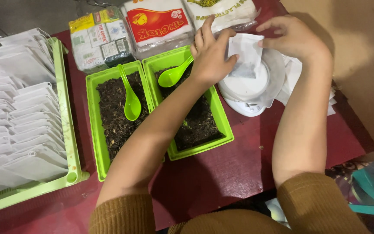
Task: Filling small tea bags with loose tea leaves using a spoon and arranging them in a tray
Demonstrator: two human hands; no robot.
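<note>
white paper sachet (pixel 246 53), part-filled, dark contents

Beside the white scale (pixel 244 93): bright green trays (pixel 221 123) and spoons (pixel 131 102), dark loose tea (pixel 198 123), white sachets (pixel 31 125), maroon tabletop (pixel 239 160).

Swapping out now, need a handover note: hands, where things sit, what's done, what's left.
Left hand: grip on the left edge of a small white filter bag, held over the white scale.
Right hand: pinching the bag's right top edge. A dark fill shows through the lower part of the bag.
Two green trays of dark loose tea sit on the red table, with a green spoon in each.
Done: rows of white bags stand in the light-green tray at left.
Left: the bag in hand is not yet in that tray.
</note>
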